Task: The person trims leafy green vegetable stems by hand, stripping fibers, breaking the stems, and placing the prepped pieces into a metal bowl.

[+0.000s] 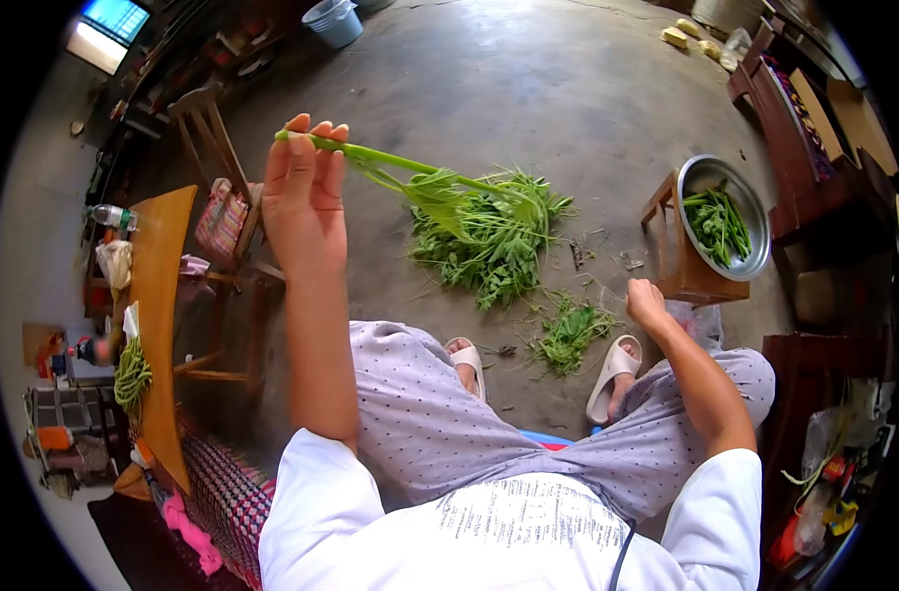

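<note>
My left hand (309, 192) is raised, its thumb and fingers pinching the end of a long leafy green stem (395, 161). The stem slants down to the right, and its leaf hangs in front of a big heap of leafy greens (489, 246) on the floor. My right hand (647, 303) is closed in a fist above my right knee; whatever might be inside it is hidden. Between my feet lies a smaller pile of green scraps (571, 337). Near my right hand, a metal bowl (762, 225) holding green stems (717, 225) rests on a wooden stool (704, 283).
To the left stand a wooden table (164, 325) with a bunch of long green beans (132, 376) on it and a wooden chair (208, 133). Blue buckets (333, 25) are at the back. Dark wooden furniture (779, 148) lines the right side.
</note>
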`<state>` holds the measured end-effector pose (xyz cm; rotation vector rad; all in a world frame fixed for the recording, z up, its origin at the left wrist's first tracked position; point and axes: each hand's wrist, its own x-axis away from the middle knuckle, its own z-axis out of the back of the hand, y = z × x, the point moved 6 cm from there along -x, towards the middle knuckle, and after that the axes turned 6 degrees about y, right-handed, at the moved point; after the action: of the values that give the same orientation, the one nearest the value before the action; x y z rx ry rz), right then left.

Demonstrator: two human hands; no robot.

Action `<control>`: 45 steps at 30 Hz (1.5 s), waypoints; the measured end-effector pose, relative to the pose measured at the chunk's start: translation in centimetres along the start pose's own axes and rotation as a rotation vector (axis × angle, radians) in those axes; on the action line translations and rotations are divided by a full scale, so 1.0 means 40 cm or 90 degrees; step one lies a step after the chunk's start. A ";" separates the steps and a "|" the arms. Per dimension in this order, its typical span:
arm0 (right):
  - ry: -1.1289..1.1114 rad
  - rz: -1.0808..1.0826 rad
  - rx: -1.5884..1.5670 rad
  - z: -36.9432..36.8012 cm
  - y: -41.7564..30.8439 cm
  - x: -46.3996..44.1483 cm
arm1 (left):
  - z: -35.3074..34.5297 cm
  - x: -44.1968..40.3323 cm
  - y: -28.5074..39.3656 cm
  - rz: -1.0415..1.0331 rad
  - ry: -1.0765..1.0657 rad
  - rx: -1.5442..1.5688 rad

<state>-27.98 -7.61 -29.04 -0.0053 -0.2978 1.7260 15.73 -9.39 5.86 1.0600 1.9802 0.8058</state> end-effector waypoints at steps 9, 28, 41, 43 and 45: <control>-0.175 -0.020 0.185 -0.098 0.090 0.026 | 0.029 0.007 0.040 -0.029 0.063 0.019; -0.046 0.371 -0.252 0.451 -0.447 0.071 | -0.144 0.128 -0.028 -0.028 -0.096 -0.217; 0.148 0.330 -0.233 0.647 -0.496 0.116 | -0.236 0.166 -0.066 -0.055 -0.189 -0.269; 0.284 0.304 -0.526 0.716 -0.514 0.126 | -0.252 0.177 -0.076 -0.054 -0.205 -0.302; 0.258 0.291 -0.593 0.733 -0.531 0.139 | -0.267 0.189 -0.089 -0.028 -0.215 -0.284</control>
<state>-13.40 -4.85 4.44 -1.1594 -0.8122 1.8259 2.52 -6.39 6.37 0.8210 1.4485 0.9218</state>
